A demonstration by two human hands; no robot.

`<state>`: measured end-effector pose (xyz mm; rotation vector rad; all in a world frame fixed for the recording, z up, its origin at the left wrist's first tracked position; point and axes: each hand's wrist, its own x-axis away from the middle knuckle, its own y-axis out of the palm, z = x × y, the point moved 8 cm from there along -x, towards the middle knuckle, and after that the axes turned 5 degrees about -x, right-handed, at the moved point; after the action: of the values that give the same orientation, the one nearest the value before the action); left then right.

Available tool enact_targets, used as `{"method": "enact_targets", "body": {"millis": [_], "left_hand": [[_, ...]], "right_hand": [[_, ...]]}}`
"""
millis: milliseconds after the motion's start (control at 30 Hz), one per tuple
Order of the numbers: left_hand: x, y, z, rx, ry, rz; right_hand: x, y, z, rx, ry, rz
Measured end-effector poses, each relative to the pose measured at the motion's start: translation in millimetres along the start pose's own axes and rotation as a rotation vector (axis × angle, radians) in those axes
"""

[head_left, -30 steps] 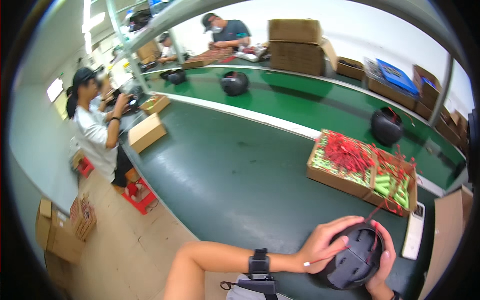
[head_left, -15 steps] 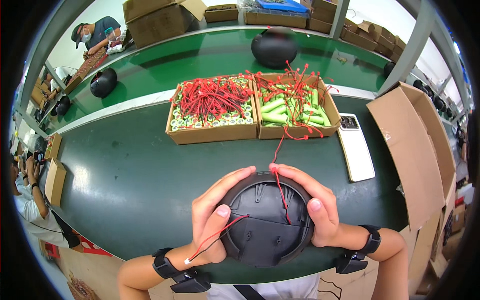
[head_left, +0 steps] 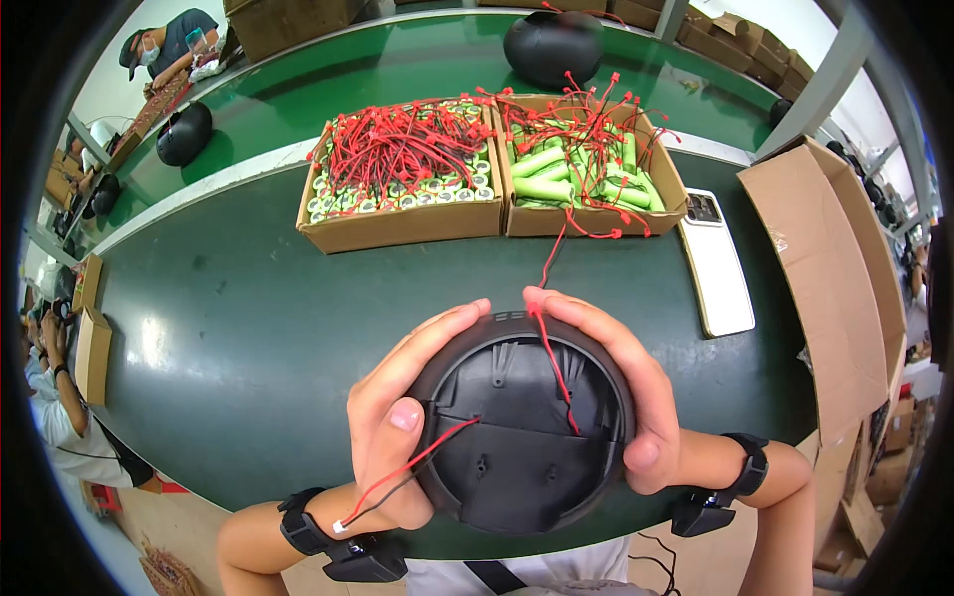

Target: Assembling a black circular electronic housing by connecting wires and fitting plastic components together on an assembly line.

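Close in front of me, a round black plastic housing (head_left: 519,482) is clasped between both hands, its hollow side with ribs and posts facing up. My left hand (head_left: 390,422) wraps the left rim, thumb on the edge. Around the right rim curves my right hand (head_left: 638,397), its fingertips at the top beside a red connector. A red-and-black wire pair (head_left: 397,477) comes out of the housing and crosses my left hand, ending in a small white plug. Another red wire (head_left: 553,363) runs from inside up over the rim towards the cartons.
Beyond my hands stand two open cartons: a left carton (head_left: 397,233) of upright green battery cells and a right carton (head_left: 596,224) of loose ones, both tangled with red leads. Right of them lie a phone (head_left: 717,283) and a cardboard box (head_left: 810,288). Black round housings (head_left: 552,60) sit on the green conveyor.
The housing, still in both hands, looks slightly larger and closer. My right thumb has slid outward and down along the rim. The background has shifted upward in view.
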<state>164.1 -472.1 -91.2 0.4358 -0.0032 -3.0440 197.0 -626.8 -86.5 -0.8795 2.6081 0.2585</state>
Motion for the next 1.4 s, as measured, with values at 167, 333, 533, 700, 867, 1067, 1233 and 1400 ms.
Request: {"method": "enact_targets", "body": {"millis": [167,333,533,700,867,1067,1233,1400], "left_hand": [[0,2,12,-0.109,0.192,-0.041],[2,4,28,-0.174,0.344,-0.062],[1,4,37,-0.193,0.448,-0.110],[2,5,33,-0.171,0.356,-0.086],[1,1,-2,0.063,0.005,-0.008],[1,4,20,-0.105,0.186,-0.071],[-1,2,0,0.054,-0.040,-0.049],[1,2,0,0.087,-0.026,-0.035]], "right_hand": [[0,-7,-17,0.160,-0.148,0.031],[-1,-5,-29,0.250,-0.328,-0.008],[-1,-4,-38,0.293,-0.432,-0.023],[0,-3,-36,0.278,-0.353,-0.039],[-2,-12,-7,0.147,-0.016,0.059],[-1,-5,-23,0.217,-0.243,-0.054],[1,-8,-7,0.106,-0.031,0.038],[0,-7,-8,0.119,-0.031,0.019]]}}
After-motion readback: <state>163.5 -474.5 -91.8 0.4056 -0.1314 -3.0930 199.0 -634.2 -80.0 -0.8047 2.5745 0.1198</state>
